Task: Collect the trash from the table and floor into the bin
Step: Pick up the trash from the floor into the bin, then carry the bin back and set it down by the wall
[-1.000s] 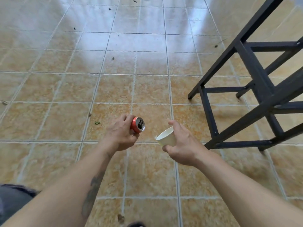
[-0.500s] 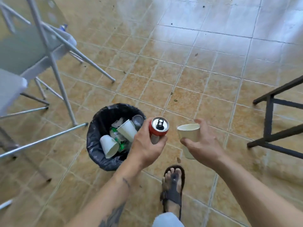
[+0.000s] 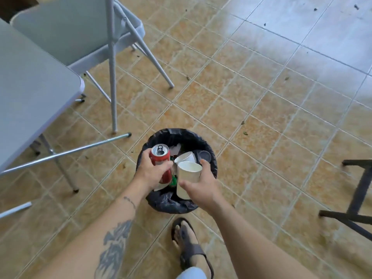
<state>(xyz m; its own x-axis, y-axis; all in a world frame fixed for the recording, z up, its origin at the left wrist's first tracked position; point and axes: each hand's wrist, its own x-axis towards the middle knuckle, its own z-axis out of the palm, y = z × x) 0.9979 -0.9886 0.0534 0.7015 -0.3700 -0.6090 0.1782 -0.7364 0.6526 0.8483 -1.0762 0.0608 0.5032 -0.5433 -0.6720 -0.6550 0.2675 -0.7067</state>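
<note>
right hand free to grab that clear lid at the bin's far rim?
Probably not as is: the right hand is full, holding a paper cup. The lid lies just past its fingertips inside the bin, nothing over it, so dropping the cup first should clear it.

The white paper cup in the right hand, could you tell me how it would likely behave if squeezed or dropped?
The paper cup looks thin-walled and empty, so it is probably light and would crush easily under a firm squeeze. The right hand holds it upright above the bin; released, it would likely tumble in among the cups there.
</note>
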